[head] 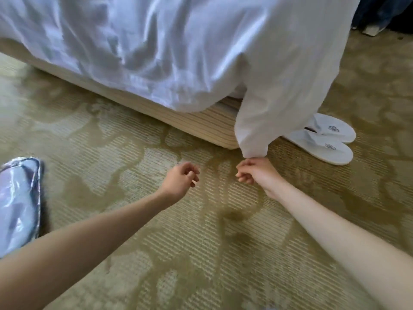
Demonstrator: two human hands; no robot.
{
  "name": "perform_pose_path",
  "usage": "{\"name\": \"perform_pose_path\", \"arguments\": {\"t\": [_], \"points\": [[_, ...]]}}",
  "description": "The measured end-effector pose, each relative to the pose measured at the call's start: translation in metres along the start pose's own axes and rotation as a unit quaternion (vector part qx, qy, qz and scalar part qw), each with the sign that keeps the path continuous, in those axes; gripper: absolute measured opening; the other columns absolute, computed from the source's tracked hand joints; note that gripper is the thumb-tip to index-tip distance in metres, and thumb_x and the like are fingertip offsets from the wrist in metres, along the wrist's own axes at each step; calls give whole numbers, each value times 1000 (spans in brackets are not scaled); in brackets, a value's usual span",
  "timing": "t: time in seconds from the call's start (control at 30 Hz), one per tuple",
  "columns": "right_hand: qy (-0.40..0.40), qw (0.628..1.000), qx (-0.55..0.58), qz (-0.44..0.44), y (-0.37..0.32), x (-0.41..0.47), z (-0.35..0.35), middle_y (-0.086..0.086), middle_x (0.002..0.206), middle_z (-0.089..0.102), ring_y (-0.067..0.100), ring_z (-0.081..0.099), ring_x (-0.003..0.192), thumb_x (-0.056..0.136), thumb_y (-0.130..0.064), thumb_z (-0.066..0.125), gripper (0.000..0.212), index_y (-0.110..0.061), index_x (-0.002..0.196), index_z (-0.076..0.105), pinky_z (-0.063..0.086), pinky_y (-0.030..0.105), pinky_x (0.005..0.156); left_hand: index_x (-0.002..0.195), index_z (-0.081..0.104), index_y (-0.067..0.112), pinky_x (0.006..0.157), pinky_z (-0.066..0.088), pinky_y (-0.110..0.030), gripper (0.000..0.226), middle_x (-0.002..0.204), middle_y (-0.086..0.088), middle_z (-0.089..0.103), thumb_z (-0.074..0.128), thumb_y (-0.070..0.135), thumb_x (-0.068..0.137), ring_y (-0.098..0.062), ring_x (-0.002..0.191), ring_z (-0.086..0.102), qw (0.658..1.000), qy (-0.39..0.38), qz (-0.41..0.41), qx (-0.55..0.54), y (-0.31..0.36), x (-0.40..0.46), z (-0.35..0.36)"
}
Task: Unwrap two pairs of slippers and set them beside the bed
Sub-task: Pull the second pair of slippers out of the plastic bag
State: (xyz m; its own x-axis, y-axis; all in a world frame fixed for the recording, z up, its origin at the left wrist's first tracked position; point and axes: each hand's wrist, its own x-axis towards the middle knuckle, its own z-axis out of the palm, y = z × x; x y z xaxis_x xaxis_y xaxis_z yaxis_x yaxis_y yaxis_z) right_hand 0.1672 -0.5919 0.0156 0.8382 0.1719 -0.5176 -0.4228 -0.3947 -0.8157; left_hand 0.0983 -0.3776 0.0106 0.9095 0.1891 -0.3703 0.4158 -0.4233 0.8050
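Head view: patterned carpet (201, 242) bears unwrapped slippers (328, 139) beside bed (178, 115).

Glossy plastic wrapper (19, 204); matt cloth slippers (328, 139); ribbed carpet (201, 253).

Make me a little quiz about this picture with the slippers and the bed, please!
1. True or false: the white slippers sit on the carpet near the bed corner.
2. Where is the wrapped packet? A) on the bed B) on the floor at the left C) in a hand
3. Fill in: both hands, left hand and right hand, hold ____.

Key: 1 true; 2 B; 3 nothing
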Motion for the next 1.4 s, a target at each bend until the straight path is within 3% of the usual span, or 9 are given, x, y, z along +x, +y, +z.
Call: {"name": "perform_pose_path", "arguments": {"t": [0.1, 0.3, 0.5, 0.67, 0.83, 0.93, 1.07, 1.17, 1.4], "points": [[-11, 1000, -4, -1, -15, -10, 50, 6, 70, 70, 11, 64, 57, 84, -2, 57, 12, -9, 80, 67, 44, 18, 49, 107, 62, 12, 61, 47, -23, 20, 100, -3, 63, 44, 14, 97, -19, 84, 65, 998, 45, 3, 37, -25, -12, -54], [-67, 997, -30, -22, -52, -26, 165, 8, 70, 68, 15, 62, 58, 85, -2, 57, 10, -8, 82, 65, 43, 20, 51, 98, 61, 16, 59, 47, -25, 20, 89, -2, 65, 43, 9, 94, -12, 72, 61, 997, 66, 1, 50, -97, -43, -166], [-102, 991, -70, -58, -95, -39, 286, 10, 74, 66, 16, 60, 60, 86, 0, 55, 10, -4, 89, 64, 44, 22, 54, 92, 61, 17, 55, 42, -22, 19, 83, -2, 64, 44, 8, 91, -12, 66, 55, 973, 225, -51, -18, -189, -73, -256], [-137, 978, -127, -92, -123, -58, 354, 8, 73, 67, 14, 62, 58, 86, -1, 57, 9, -3, 92, 64, 46, 23, 57, 95, 61, 12, 78, 47, -36, 20, 95, -11, 66, 42, 6, 90, -27, 90, 60, 938, 317, -98, -95, -259, -90, -315], [-127, 968, -183, -114, -155, -69, 378, 8, 72, 68, 15, 63, 61, 86, -2, 59, 7, -6, 86, 65, 47, 23, 58, 105, 54, 11, 76, 37, -32, 18, 100, -5, 56, 44, 10, 91, -25, 92, 52, 925, 343, -119, -113, -294, -93, -347], [-140, 949, -250, -131, -180, -66, 392, 6, 71, 68, 12, 63, 61, 86, -3, 58, 9, -6, 86, 66, 48, 20, 55, 111, 55, 9, 76, 37, -32, 24, 106, -7, 59, 44, 11, 90, -24, 92, 52, 921, 350, -122, -116, -303, -96, -356], [-176, 916, -321, -163, -202, -54, 419, 5, 70, 67, 9, 62, 59, 85, -2, 57, 10, -7, 84, 66, 48, 21, 56, 106, 54, 12, 83, 43, -39, 19, 111, -12, 61, 41, 11, 92, -30, 101, 56, 907, 367, -144, -148, -314, -97, -362], [-175, 914, -316, -186, -211, -37, 449, 6, 70, 66, 11, 61, 60, 86, -1, 56, 10, -6, 84, 65, 47, 21, 56, 111, 55, 11, 87, 44, -40, 23, 111, -9, 60, 41, 13, 93, -30, 102, 56, 889, 396, -151, -176, -310, -91, -374], [-199, 936, -226, -182, -202, -6, 524, 9, 64, 58, 12, 54, 49, 84, 8, 50, 18, -6, 77, 58, 40, 11, 40, 108, 55, 15, 88, 47, -41, 22, 112, -6, 60, 40, 15, 92, -27, 100, 56, 853, 461, -170, -176, -305, -82, -400]]}}
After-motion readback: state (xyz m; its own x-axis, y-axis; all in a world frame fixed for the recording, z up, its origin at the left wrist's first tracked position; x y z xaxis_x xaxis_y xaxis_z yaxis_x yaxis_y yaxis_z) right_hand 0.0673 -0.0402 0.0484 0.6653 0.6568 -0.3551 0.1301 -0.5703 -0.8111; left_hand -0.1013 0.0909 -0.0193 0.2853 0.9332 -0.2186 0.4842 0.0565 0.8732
